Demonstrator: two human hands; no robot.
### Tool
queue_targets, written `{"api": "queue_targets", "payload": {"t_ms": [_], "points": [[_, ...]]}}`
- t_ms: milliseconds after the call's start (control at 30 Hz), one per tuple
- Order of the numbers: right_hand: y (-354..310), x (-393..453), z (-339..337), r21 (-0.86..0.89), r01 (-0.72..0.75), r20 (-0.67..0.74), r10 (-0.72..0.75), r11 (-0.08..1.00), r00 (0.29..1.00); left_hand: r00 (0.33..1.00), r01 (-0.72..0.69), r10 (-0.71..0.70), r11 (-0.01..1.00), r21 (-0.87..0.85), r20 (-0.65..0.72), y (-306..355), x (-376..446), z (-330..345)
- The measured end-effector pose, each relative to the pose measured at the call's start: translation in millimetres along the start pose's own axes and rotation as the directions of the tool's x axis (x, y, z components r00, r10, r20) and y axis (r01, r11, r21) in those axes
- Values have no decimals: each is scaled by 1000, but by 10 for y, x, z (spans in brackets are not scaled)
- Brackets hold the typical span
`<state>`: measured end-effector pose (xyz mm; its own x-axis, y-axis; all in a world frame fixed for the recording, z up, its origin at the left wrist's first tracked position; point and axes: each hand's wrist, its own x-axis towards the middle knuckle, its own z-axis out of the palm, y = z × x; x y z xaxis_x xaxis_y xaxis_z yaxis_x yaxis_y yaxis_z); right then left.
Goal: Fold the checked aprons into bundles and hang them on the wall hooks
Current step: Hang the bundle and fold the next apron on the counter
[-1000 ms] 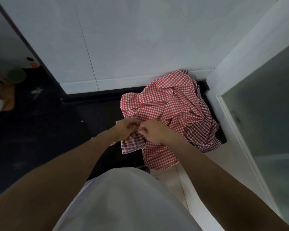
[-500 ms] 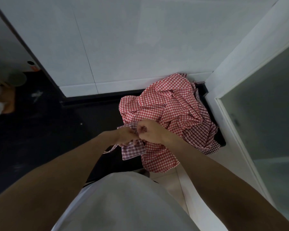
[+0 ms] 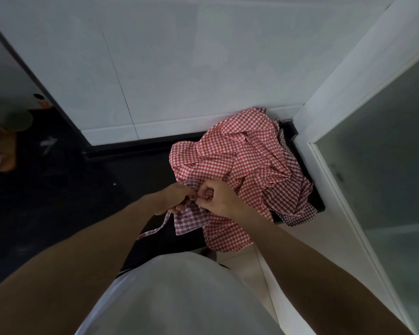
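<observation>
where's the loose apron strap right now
In the head view the strap trails down-left from the left hand, over the dark counter, beside the small folded bundle.

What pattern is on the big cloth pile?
Red and white checks on the cloth pile, clearest in the head view.

White-tiled corner, dark tabletop, frosted door panel.

A white tiled wall [image 3: 179, 64] fills the upper half of the view, with a thin vertical grout line left of centre and a narrow border tile along its foot. Below it runs a black tabletop [image 3: 65, 184], dim and glossy, with a small pale speck on it. To the right stands a white door frame [image 3: 348, 76] enclosing a frosted glass panel [image 3: 394, 180]. At the far left, blurred, sit a greenish round lid [image 3: 20, 120] and something orange [image 3: 7, 155], too indistinct to name. Pale floor tiles [image 3: 247, 264] show beneath the tabletop's edge, beside a white garment [image 3: 179, 298] at the bottom.
</observation>
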<state>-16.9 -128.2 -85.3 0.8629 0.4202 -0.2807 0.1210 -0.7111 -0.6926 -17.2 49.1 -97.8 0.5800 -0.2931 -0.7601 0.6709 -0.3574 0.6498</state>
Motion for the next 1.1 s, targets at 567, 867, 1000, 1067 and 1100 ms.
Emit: {"api": "queue_targets", "payload": {"t_ms": [567,867,1000,1067,1100], "points": [[-37,55,64,231,-105,74,90,967,993,995,-91,93,994,56,-35,-48,44,-46],[-54,3,36,582,-242,265,100,776,959,980,-66,77,996,63,-181,-24,22,40],[-20,17,51,700,-326,305,146,636,941,979,-79,104,986,146,-177,0,23,37],[-7,37,68,738,-370,322,188,564,928,982,-77,101,986,148,-158,20,18,22],[6,50,75,745,-377,321,199,550,926,985,-71,92,987,147,-145,21,22,10]]}}
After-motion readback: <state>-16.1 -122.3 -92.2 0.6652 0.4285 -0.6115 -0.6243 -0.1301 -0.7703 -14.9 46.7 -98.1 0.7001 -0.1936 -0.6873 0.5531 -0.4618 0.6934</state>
